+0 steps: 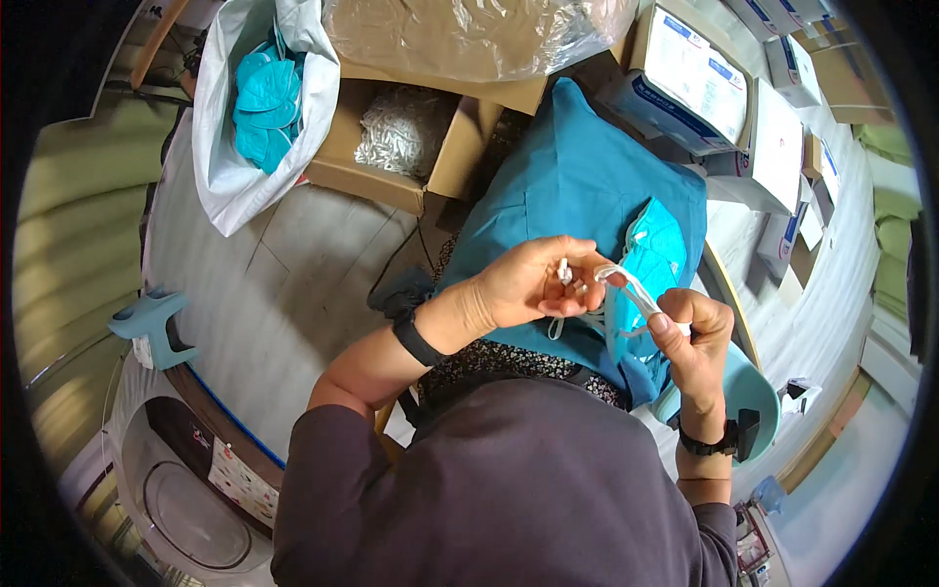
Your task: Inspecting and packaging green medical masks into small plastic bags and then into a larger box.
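Note:
My left hand point(548, 279) is palm up with curled fingers, cupping several small white plastic pieces point(565, 274). A white elastic strap point(636, 292) runs from its fingertips to my right hand point(696, 333), which pinches the other end between thumb and curled fingers. Behind the hands, a folded teal face mask point(657, 245) lies on the teal cloth point(558, 186) spread over my lap. Below my left hand hangs a thin white loop. Whether the left fingertips grip the strap or only touch it is hard to see.
A white sack point(220, 186) of teal masks point(264, 112) stands at the far left. Beside it, an open cardboard box point(357, 181) holds a heap of small white pieces point(401, 132). White-and-blue cartons point(694, 83) stand far right. A pale teal stool point(758, 396) is near my right wrist.

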Motion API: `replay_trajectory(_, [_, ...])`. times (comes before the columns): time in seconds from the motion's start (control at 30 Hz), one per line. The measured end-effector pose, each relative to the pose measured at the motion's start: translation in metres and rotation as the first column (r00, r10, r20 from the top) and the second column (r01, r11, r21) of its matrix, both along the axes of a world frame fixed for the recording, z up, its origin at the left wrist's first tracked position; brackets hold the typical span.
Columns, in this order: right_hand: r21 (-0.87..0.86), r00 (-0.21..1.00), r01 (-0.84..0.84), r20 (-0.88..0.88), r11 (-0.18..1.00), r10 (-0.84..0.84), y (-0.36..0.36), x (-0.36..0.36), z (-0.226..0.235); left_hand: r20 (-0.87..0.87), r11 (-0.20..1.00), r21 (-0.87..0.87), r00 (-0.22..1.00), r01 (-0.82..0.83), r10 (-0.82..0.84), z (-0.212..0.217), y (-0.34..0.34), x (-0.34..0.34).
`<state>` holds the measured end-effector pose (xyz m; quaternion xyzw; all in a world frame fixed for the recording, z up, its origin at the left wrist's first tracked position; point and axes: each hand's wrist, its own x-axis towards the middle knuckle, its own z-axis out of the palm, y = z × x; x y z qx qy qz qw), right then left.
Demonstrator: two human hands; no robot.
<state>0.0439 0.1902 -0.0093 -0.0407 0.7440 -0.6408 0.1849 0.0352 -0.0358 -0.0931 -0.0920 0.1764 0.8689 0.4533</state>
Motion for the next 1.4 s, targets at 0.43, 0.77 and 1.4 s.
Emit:
replay_trajectory(0.43, [-0.058, 0.964, 0.194, 0.197, 0.979, -0.179, 0.004, 0.014, -0.042, 0.107, 0.797, -0.4, 0.84, -0.453, 0.532, -0.13, -0.051, -0.032])
replay_trajectory(0.77, [-0.076, 0.954, 0.219, 0.227, 0.973, -0.197, -0.003, 0.02, -0.045, 0.158, 0.75, -0.576, 0.857, -0.324, 0.491, -0.232, -0.089, -0.122])
replay_trajectory(1.4, [-0.233, 0.922, 0.359, 0.239, 0.904, -0.305, 0.007, 0.002, -0.054, -0.755, 0.241, -0.653, 0.641, -0.718, -0.138, -0.023, 0.015, -0.001])
